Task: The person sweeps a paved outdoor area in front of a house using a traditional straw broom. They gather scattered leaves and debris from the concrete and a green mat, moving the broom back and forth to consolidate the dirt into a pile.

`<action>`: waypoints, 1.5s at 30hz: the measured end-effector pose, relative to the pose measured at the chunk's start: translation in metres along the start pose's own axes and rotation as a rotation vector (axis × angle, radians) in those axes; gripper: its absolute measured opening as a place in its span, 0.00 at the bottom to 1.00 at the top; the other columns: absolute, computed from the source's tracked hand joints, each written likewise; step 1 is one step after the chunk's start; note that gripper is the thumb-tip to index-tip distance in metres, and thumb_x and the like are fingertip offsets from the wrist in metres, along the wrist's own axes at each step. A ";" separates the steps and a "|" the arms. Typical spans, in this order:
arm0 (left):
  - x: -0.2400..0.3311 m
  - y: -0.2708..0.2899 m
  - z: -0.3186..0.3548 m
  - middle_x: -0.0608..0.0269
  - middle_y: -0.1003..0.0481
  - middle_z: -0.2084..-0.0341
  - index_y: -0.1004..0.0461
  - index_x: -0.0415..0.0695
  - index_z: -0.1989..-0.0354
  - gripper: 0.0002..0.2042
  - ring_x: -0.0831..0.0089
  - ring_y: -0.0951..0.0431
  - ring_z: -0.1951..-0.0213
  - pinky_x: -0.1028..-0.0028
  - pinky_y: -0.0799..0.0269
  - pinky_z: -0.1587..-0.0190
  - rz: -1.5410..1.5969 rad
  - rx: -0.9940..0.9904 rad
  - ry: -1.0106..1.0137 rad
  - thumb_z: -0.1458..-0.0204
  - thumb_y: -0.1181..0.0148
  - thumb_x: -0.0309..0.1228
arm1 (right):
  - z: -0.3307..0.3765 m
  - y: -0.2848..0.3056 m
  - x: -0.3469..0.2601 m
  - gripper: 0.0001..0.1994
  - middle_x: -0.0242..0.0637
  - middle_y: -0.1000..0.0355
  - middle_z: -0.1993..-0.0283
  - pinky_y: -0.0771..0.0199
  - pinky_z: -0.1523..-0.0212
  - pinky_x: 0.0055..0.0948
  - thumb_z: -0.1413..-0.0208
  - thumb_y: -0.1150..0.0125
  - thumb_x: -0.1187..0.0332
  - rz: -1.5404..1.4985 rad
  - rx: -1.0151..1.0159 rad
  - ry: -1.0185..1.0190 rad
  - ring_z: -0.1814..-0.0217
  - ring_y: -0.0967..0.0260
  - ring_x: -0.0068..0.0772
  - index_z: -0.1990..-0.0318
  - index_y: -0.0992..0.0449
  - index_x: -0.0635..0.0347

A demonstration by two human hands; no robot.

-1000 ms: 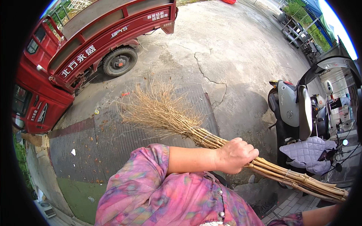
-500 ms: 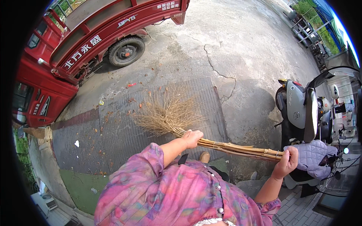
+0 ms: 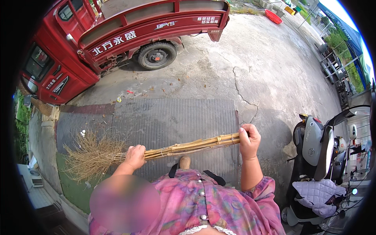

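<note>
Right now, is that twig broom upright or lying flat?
Nearly flat: the broom runs sideways between left hand and right hand, bristles leftward.

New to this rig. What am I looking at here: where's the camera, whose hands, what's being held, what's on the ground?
No machine here: a person wears a wide fisheye camera on the head, looking down, so straight edges bend near the rim. The forearms rising from the lower edge are their own. The left hand grips a twig broom near its bristles; the right hand grips the handle's end. The bristles rest low at the left. Below lies a ribbed ramp on cracked concrete with scattered leaves. A red three-wheeled truck stands ahead, a scooter on the right.
</note>
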State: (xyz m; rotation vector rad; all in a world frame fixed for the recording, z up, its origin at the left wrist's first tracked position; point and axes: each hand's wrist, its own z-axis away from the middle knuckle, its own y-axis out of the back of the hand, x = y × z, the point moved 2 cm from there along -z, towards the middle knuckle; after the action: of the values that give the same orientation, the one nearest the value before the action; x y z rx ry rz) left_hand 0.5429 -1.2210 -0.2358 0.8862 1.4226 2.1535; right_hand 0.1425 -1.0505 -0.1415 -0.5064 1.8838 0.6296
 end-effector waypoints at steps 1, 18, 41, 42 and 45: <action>0.009 0.010 -0.004 0.53 0.29 0.69 0.33 0.43 0.70 0.18 0.52 0.28 0.64 0.58 0.33 0.58 0.026 0.076 -0.069 0.71 0.31 0.26 | -0.007 0.014 -0.013 0.04 0.29 0.34 0.74 0.36 0.72 0.22 0.51 0.45 0.80 -0.039 0.017 0.025 0.74 0.40 0.19 0.75 0.32 0.63; 0.332 0.034 -0.334 0.57 0.24 0.69 0.28 0.45 0.61 0.12 0.55 0.24 0.65 0.62 0.31 0.62 0.443 0.173 -0.996 0.56 0.47 0.23 | -0.043 0.247 -0.180 0.05 0.38 0.38 0.68 0.40 0.66 0.24 0.43 0.53 0.74 0.576 0.521 0.504 0.70 0.42 0.25 0.69 0.33 0.66; -0.050 0.064 -0.291 0.55 0.24 0.70 0.28 0.46 0.72 0.05 0.55 0.25 0.61 0.59 0.33 0.57 0.022 -0.033 0.385 0.57 0.46 0.23 | -0.312 -0.136 0.155 0.09 0.31 0.32 0.79 0.37 0.73 0.24 0.50 0.41 0.74 -0.115 -0.269 -0.149 0.76 0.40 0.21 0.79 0.31 0.64; -0.049 0.085 -0.284 0.55 0.24 0.71 0.28 0.46 0.73 0.05 0.55 0.25 0.63 0.60 0.33 0.59 0.028 0.028 0.344 0.59 0.45 0.22 | -0.319 -0.135 0.134 0.08 0.31 0.32 0.78 0.37 0.72 0.23 0.50 0.43 0.75 -0.174 -0.254 -0.113 0.75 0.40 0.20 0.79 0.31 0.64; -0.037 0.150 -0.267 0.58 0.25 0.76 0.30 0.46 0.75 0.06 0.55 0.25 0.68 0.62 0.35 0.65 0.106 0.230 0.143 0.63 0.44 0.21 | -0.338 -0.109 0.044 0.07 0.36 0.33 0.75 0.38 0.72 0.22 0.48 0.50 0.77 -0.210 -0.219 0.046 0.75 0.39 0.22 0.77 0.32 0.65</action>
State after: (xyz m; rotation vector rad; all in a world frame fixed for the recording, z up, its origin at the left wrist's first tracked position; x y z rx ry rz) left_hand 0.3837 -1.4798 -0.1830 0.9226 1.7583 2.1993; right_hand -0.0465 -1.3509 -0.0937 -0.8546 1.7842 0.6918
